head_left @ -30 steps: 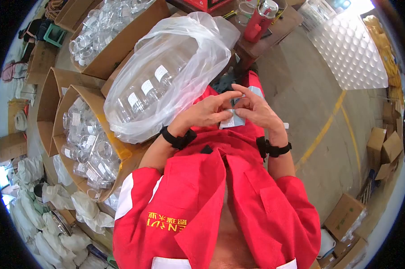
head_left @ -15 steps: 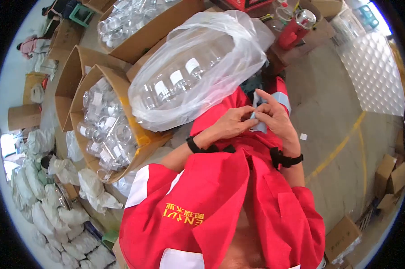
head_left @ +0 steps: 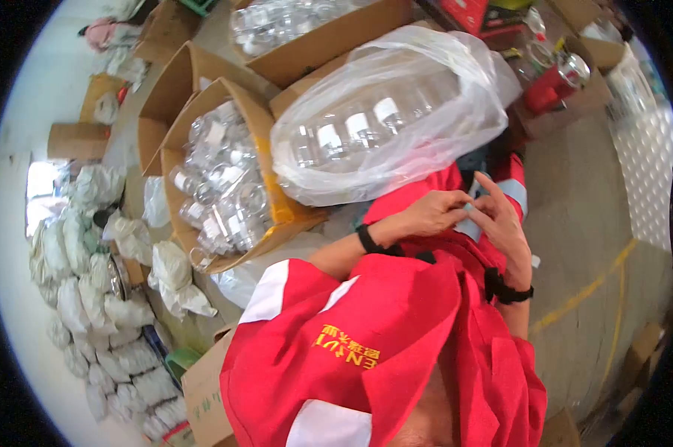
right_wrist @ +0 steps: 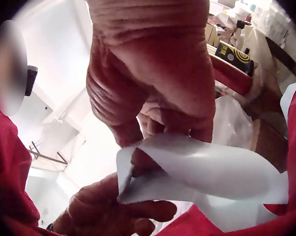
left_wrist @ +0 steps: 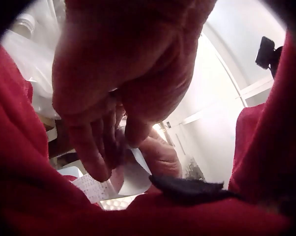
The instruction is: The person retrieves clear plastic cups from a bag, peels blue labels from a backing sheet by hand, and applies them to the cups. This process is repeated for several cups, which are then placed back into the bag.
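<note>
In the head view my left hand [head_left: 435, 214] and right hand [head_left: 504, 227] meet over the red trouser legs. Both pinch a pale, curled label strip [left_wrist: 138, 179], their fingertips close together. Small print covers one end of it in the left wrist view, next to the left hand's fingers [left_wrist: 96, 160]. Seen from the right wrist, the strip [right_wrist: 226, 169] bends in a smooth loop below the right hand [right_wrist: 153, 73] and hides its fingertips. A clear plastic bag [head_left: 314, 175] holding labelled clear jars [head_left: 359, 128] lies just beyond the hands.
An open cardboard box [head_left: 180, 175] full of clear jars [head_left: 224, 179] stands to the left, another box [head_left: 329, 45] of jars behind. A red flask [head_left: 552, 89] stands at the upper right. White sacks [head_left: 75, 298] pile up at the far left.
The head view has swung, so the surroundings shift rightward in it. The hands have gone from fingers spread over the printed strip to fingertips pinched together.
</note>
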`<state>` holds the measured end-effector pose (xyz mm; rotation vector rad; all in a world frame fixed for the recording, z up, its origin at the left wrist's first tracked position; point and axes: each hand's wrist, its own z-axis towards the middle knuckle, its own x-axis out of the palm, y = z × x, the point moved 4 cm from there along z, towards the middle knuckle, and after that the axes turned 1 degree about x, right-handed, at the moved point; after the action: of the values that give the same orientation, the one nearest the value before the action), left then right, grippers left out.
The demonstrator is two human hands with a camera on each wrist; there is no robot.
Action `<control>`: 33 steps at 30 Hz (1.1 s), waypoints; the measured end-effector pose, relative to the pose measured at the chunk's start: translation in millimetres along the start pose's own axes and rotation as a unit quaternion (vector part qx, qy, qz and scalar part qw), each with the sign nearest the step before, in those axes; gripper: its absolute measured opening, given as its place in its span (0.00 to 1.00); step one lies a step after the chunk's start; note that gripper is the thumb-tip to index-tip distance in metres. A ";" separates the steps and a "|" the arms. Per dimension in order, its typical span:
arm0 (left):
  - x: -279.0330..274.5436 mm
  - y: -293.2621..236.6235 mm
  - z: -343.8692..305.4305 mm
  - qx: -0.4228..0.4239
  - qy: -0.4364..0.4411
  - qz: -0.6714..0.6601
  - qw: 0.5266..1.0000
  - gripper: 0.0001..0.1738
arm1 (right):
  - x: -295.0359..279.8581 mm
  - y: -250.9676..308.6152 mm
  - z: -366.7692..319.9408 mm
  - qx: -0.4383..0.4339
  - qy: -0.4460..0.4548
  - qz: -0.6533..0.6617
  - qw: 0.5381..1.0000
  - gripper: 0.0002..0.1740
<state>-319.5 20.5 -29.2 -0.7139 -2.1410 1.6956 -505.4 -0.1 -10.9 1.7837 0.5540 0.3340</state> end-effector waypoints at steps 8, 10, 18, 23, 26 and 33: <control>-0.3 -7.2 -0.2 0.006 -0.018 -0.031 0.999 0.18 | -1.1 -16.2 3.1 0.000 0.001 0.129 0.992 0.42; -1.5 -8.6 -1.6 -0.020 -0.005 -0.061 0.998 0.18 | 0.2 -12.0 3.2 0.008 0.007 0.136 0.991 0.42; -21.8 12.3 -9.6 0.031 -0.061 -0.107 0.992 0.19 | -5.7 -9.0 0.7 0.008 0.017 0.164 0.986 0.42; -106.9 35.6 -67.4 -0.043 -0.238 -0.157 0.957 0.22 | -16.2 -10.3 -2.9 0.004 -0.003 0.166 0.986 0.42; -190.6 69.7 -128.0 -0.057 -0.377 -0.065 0.922 0.22 | -18.9 -10.5 -3.8 0.009 -0.020 0.174 0.985 0.42; -288.1 65.8 -201.6 -0.059 -0.524 0.438 0.728 0.26 | -15.7 -12.4 -0.8 0.014 -0.006 0.175 0.985 0.41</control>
<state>38.0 32.9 -26.3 -1.0784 -2.8599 3.0377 -521.5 -5.2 -21.7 1.9090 0.2356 0.5586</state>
